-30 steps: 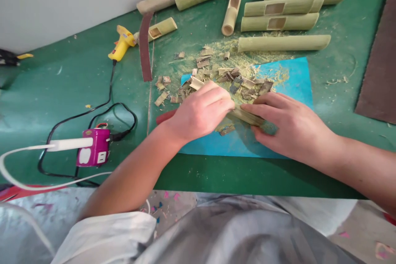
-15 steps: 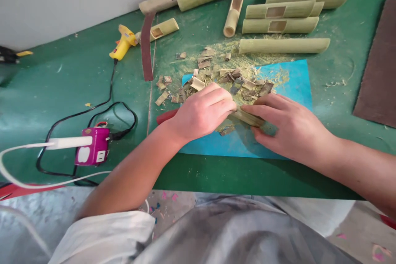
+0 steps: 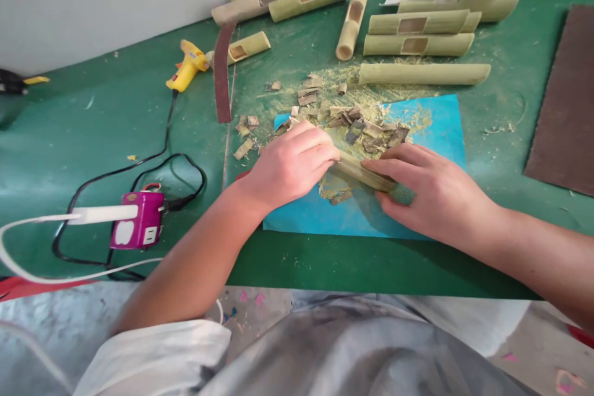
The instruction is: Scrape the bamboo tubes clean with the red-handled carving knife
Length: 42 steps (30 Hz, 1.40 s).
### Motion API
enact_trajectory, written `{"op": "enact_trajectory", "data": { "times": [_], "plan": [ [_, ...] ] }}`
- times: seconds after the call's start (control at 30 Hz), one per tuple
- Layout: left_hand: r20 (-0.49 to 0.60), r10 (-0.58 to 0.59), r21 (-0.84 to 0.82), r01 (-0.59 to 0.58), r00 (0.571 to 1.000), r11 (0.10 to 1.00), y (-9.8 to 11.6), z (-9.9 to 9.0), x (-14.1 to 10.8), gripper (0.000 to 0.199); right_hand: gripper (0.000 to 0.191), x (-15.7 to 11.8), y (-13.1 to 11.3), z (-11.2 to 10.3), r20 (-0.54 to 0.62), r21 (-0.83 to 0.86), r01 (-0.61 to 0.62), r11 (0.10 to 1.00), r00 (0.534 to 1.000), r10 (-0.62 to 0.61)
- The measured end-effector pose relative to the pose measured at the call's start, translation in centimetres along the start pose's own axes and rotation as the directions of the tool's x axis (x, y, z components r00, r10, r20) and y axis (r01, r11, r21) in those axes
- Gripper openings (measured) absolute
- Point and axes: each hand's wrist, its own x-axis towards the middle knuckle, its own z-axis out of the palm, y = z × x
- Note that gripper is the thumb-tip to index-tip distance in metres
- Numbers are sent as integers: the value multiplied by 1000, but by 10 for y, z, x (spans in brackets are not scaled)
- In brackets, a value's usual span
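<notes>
A slim bamboo strip [image 3: 359,171] lies at a slant over a blue sheet [image 3: 297,221]. My right hand [image 3: 429,189] pinches its right end between thumb and fingers. Closed around the strip's left part is my left hand [image 3: 297,164]; whether anything else sits under those fingers is hidden. Brown sandpaper scraps [image 3: 355,131] and pale bamboo dust are strewn just beyond both hands. One loose scrap [image 3: 342,198] rests on the blue sheet, below the strip. A red object [image 3: 242,175] shows partly behind my left wrist.
Several cut bamboo tubes [image 3: 420,44], some with square openings, line the back of the green table [image 3: 371,266]. At left are a yellow glue gun [image 3: 188,67], a sandpaper strip [image 3: 223,74] and a purple power adapter [image 3: 137,219] with cords. A brown sheet [image 3: 563,105] lies at right.
My left hand has slid left along the bamboo strip, so more of the strip shows between the hands. My right hand stays nearly in place. The view has shifted slightly.
</notes>
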Motion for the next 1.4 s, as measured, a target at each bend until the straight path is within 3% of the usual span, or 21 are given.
{"op": "enact_trajectory", "data": {
  "times": [0.2,0.3,0.4,0.5,0.6,0.7,0.8,0.97,1.1,1.2,1.4],
  "plan": [
    [49,34,-70,-31,998,997,17,5,4,22,37,0,0,-1,8,-26,4,1000,1000,-3],
    [-77,-104,-220,85,992,972,24,3,2,12,39,0,-1,-2,8,-28,-15,1000,1000,15],
    [-177,-358,-388,269,917,881,25,1,-2,6,39,0,-2,-3,7,-33,-32,999,999,32],
    [-159,-547,-513,405,822,757,25,3,-4,7,38,0,-3,-3,-29,-25,-48,999,998,47],
    [-173,-601,-554,427,780,714,23,6,-7,9,33,1,-3,-4,-109,2,-43,999,993,43],
    [-213,-608,-540,426,765,726,21,8,-9,10,30,1,-3,-7,-199,-15,-20,1000,980,17],
    [-244,-611,-458,465,753,757,17,9,-11,8,29,0,-4,-10,-217,-60,-20,998,976,6],
    [-219,-554,-244,504,803,828,6,12,-11,3,32,-2,-8,-6,-118,-95,-35,995,993,24],
    [-237,-385,-14,393,892,919,1,13,-12,12,39,-4,-10,-2,-10,-82,-51,995,999,51],
    [-284,-281,102,321,917,942,0,13,-12,15,40,-5,-11,-2,8,-65,-32,997,999,32],
    [-227,-288,46,306,930,951,1,14,-11,18,38,-5,-12,-3,-9,-120,-25,992,1000,24]
  ]
}}
